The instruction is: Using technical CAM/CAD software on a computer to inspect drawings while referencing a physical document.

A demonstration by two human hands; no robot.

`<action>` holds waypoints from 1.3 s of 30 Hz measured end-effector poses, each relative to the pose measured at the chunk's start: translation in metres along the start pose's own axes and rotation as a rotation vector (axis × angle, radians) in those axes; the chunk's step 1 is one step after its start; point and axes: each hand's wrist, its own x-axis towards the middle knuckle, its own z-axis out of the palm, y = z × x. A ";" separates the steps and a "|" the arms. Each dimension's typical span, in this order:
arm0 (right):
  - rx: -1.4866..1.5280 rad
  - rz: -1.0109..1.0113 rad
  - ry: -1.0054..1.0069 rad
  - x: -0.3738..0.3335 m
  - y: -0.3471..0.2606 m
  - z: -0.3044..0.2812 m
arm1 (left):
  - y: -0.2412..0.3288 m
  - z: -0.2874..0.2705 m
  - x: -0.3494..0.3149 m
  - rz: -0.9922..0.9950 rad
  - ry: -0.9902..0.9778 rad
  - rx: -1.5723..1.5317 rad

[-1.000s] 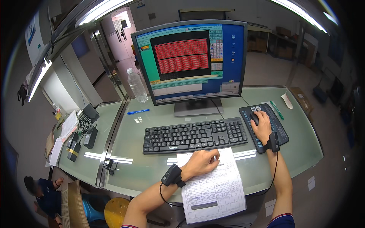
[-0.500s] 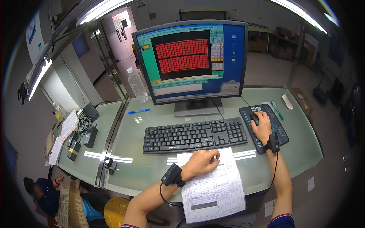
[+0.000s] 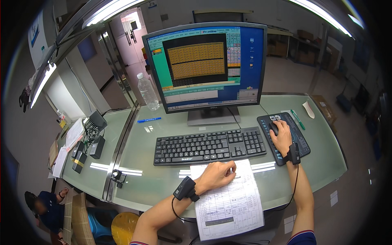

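Mouse (image 3: 273, 128): black, rounded, seated on the dark printed mouse pad (image 3: 301, 152) at your right, under your right hand (image 3: 282, 138). Your right fingers lie over it, grasping it lightly. Step in hand, in my judgement: pointing and clicking in the drawing (image 3: 198, 61) on the monitor (image 3: 248, 77), which shows a framed panel of two orange-yellow gridded blocks on black. The next move appears to call for a short, level slide or a finger press, wrist steady.

Your left hand (image 3: 217, 173) rests on the printed sheet (image 3: 230, 208), its fingers curled inward; the palm side is hidden, so I cannot tell whether anything is held. The sheet is thin, white, ruled in tables, and overhangs the near edge of the counter (image 3: 326, 157). Just beyond it lies the keyboard (image 3: 210, 145), black, with rows of squarish keys. The counter is pale green, smooth and glossy. Farther out: a green pen (image 3: 298, 119) near the pad, a slim blue pen (image 3: 149, 120), and a clear plastic bottle (image 3: 148, 92) upright left of the monitor.
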 end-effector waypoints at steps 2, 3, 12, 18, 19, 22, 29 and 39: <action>-0.001 0.006 0.001 0.000 0.001 0.000 | 0.000 0.001 0.000 0.003 0.002 -0.002; -0.001 0.011 0.002 0.000 0.002 0.000 | -0.001 0.001 0.001 0.003 0.001 -0.003; -0.004 0.026 -0.007 0.000 -0.001 0.000 | -0.001 0.000 0.000 0.001 -0.004 0.000; -0.004 0.023 0.008 -0.001 0.001 -0.001 | 0.000 0.002 0.001 0.013 0.006 0.002; -0.003 0.023 0.008 -0.001 0.000 0.000 | 0.000 0.002 0.000 0.010 0.007 0.004; 0.000 0.018 0.009 0.000 -0.001 0.001 | -0.001 0.000 -0.001 0.009 0.007 0.015; -0.001 -0.002 0.010 0.000 0.004 0.002 | 0.001 0.000 0.000 0.002 -0.003 0.005; 0.012 0.003 0.009 0.000 0.002 0.002 | 0.000 0.000 0.000 -0.017 -0.009 0.008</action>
